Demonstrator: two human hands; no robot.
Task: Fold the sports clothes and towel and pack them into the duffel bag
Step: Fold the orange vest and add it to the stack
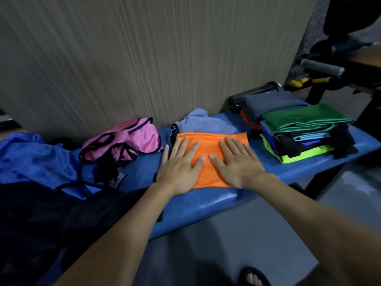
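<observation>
A folded orange garment point(208, 141) lies flat on the blue bench point(208, 201). My left hand point(181, 162) presses on its left part with straight, spread fingers. My right hand point(237, 162) presses flat on its right part the same way. To the right stands a stack of folded clothes point(299, 129), green and grey on top, neon green at the bottom. Unfolded pieces lie to the left: a pink garment with black trim point(123, 141), a blue garment point(35, 162) and dark cloth point(41, 219). A crumpled light blue cloth point(204, 120) sits behind the orange one. No duffel bag is in view.
A wood-grain wall point(144, 58) runs right behind the bench. A black cylinder point(255, 93) lies behind the folded stack. Dark gym equipment with a grey handle point(321, 67) stands at the far right. My sandalled foot point(253, 277) is on the grey floor below.
</observation>
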